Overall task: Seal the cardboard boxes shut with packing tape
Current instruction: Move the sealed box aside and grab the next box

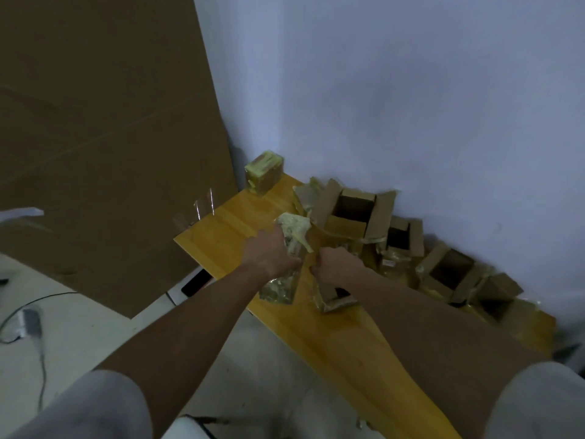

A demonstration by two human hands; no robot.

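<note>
At the centre of the frame a tape-wrapped box (pixel 286 261) stands on the wooden table (pixel 342 340), the left hand (pixel 269 258) curled around its side, I'd guess to steady it while the right hand (pixel 335 266), just beside it, closes into a loose fist that seems to pinch a yellowish tape strip (pixel 302 237) running up to the box top. Whether a roll sits in that fist I cannot tell; the fingers are turned away and the light is dim. Toward the right, open boxes (pixel 354 213) wait along the wall (pixel 411 90), one sealed box (pixel 264 172) sits in the far corner, and a big cardboard sheet (pixel 104 137) fills the upper left.

Honey-yellow wooden tabletop (pixel 228 229) shows a plain grain. Brown open cardboard boxes (pixel 351 213) wear pale yellowish glossy tape (pixel 296 228). Bluish-white painted wall (pixel 411 106) behind.
</note>
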